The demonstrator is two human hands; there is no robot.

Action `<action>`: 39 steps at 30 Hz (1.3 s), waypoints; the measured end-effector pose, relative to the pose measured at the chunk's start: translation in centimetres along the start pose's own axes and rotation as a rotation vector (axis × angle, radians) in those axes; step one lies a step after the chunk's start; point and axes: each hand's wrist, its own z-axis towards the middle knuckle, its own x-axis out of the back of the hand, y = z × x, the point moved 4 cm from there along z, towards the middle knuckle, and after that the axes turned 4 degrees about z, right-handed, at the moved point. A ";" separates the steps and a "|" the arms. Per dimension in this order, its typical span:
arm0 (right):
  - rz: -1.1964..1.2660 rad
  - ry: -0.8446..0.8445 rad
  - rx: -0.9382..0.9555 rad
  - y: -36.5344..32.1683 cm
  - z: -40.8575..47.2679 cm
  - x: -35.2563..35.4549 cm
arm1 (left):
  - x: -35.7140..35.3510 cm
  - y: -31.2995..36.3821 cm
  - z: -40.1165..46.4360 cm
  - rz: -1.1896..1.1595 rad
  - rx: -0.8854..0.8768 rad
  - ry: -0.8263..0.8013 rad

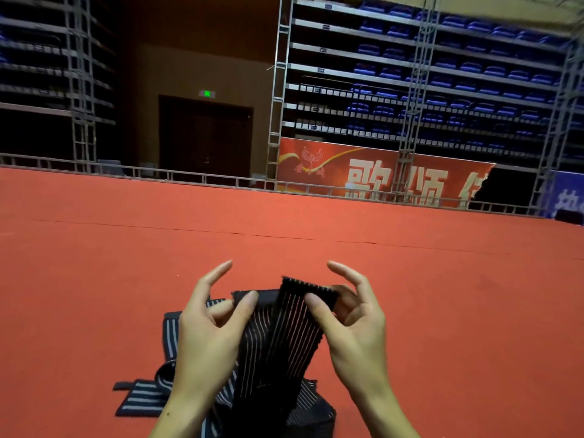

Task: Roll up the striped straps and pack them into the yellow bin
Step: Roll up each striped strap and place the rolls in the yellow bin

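Now, the scene by its parts:

Strap in the hands: a black strap with thin pale stripes is held up in front of the person, above the red carpet. Its long axis runs from the bottom of the view, near the person, up and away; the free end is at the top and leans a little to the right. The stripes run along this long axis.

Left hand: the left hand pinches the left edge of the strap between the thumb and curled fingers; the index finger is stretched out and free.

Right hand: the right hand holds the upper end of the strap, with the thumb pressed on the front side and fingers behind; the index finger is lifted and touches nothing.

Other straps: more striped straps lie loose and flat on the carpet, to the left of the hands and below them, partly hidden by the forearms.

Background: a metal railing closes the far edge of the carpet, and a red banner hangs behind it, under rows of blue seats.
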 end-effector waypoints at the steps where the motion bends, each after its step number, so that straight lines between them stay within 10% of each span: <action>1: 0.029 -0.012 -0.021 -0.2 0.1 0.1 | 0.1 -0.2 0.4 0.004 0.008 0.015; 15: -0.012 -0.109 -0.124 -0.6 1.3 -0.7 | -3.2 1.5 1.8 -0.093 0.057 -0.381; 27: -0.532 -0.088 0.058 -0.8 1.9 1.0 | -3.8 2.3 1.9 0.060 -0.072 -0.436; 39: -0.118 -0.212 0.030 -0.9 2.4 -0.2 | -3.3 2.9 2.8 0.142 -0.035 -0.334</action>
